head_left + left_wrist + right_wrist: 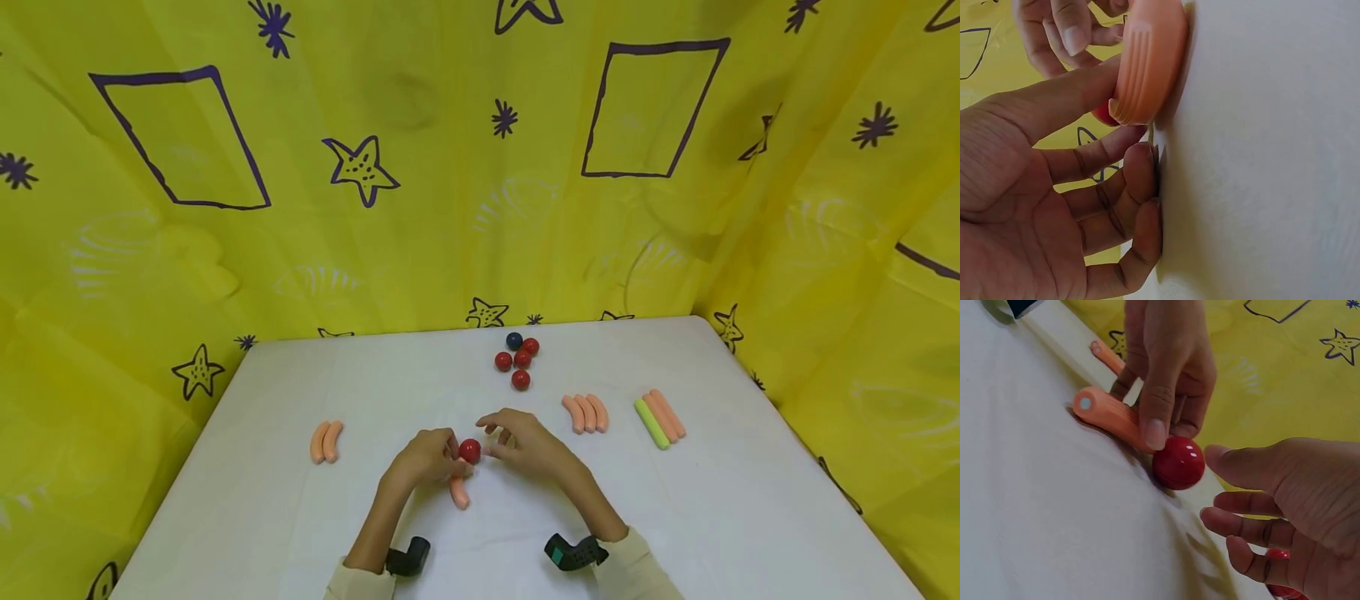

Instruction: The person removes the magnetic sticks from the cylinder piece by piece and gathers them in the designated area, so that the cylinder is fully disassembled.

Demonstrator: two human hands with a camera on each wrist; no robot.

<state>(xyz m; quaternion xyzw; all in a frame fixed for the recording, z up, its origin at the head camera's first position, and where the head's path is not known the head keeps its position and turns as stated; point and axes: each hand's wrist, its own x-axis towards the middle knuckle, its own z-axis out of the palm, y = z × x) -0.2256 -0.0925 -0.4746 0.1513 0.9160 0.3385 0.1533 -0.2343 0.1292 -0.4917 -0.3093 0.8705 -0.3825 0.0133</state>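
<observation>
My left hand (429,457) pinches a curved orange magnetic stick (459,493) near its far end, low over the white table; in the right wrist view the thumb lies on the stick (1107,415), whose near end shows a pale round disc. A glossy red ball (1179,464) touches the far end of that stick, just beyond the left thumb. To the right of the ball, my right hand (528,446) hovers with its fingers loosely bent and apart, holding nothing. In the left wrist view the stick (1150,62) hides most of the red ball.
On the white table (247,517), several red balls (521,380) and one dark blue ball (513,341) sit at the back. Curved orange sticks lie at left (321,443) and right (585,414). Straight orange sticks (667,415) and a green stick (651,423) lie farther right.
</observation>
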